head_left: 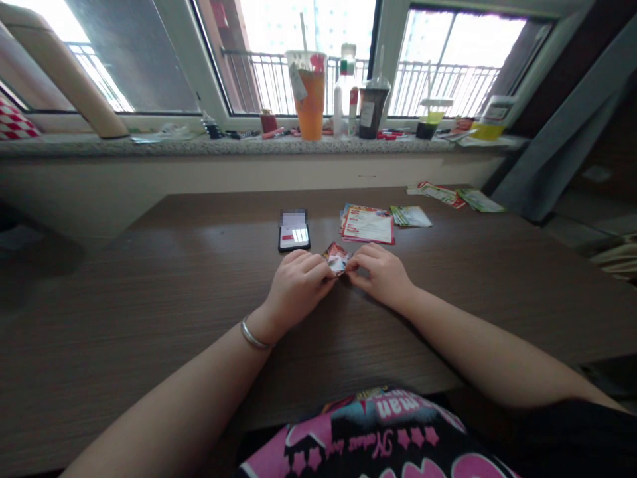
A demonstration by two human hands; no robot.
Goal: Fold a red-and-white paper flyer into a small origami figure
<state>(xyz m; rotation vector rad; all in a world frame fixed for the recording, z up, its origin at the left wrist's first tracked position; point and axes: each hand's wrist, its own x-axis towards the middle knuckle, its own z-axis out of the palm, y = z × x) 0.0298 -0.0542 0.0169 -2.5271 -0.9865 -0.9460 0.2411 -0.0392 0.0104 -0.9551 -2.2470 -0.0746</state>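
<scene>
Two sides of the wrapper (337,259) are pinched by the left hand (302,282) and right hand (382,273), best gripped evenly, with the phone (294,232) at ten o'clock.

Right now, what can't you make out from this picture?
All in the head view:
Small printed piece: edges partly hidden by the left hand and right hand.
Phone screen: top pixelated, lower part under glare, text too small.
Red-bordered card: writing too small and blurred.
Left forearm: cut off by the bottom edge.
</scene>
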